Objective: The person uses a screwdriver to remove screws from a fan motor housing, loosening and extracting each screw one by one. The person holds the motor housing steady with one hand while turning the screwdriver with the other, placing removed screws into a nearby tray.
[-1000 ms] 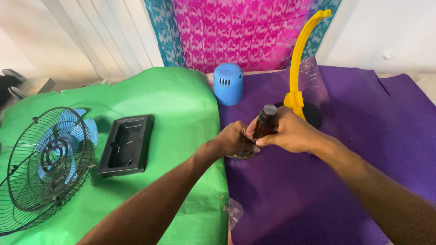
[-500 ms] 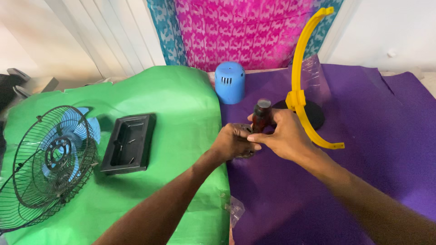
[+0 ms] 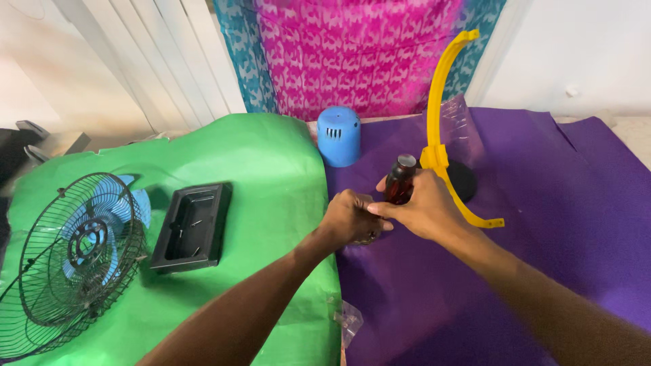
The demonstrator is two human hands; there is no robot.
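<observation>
My left hand (image 3: 349, 217) and my right hand (image 3: 424, 207) meet over the seam between a green sheet (image 3: 258, 176) and a purple sheet (image 3: 542, 203). Both close around a dark reddish-brown cylinder with a silver top (image 3: 400, 179), which stands nearly upright. My right fingers wrap its side, and my left fingers grip its lower end. A small metal part (image 3: 367, 238) peeks out under my left hand. Just behind my right hand, a yellow curved bracket (image 3: 437, 102) rises from a black round base (image 3: 464, 179).
A blue vented cap (image 3: 339, 135) stands behind the hands. A black rectangular tray (image 3: 190, 227) lies on the green sheet, with a wire fan guard and blue blades (image 3: 71, 254) at far left. A clear plastic bag (image 3: 349, 318) lies near the front. A pink and teal curtain (image 3: 352, 47) hangs behind.
Both hands stayed on the cylinder and lowered it slightly toward the sheets; it now stands more upright. The view has shifted a little.
</observation>
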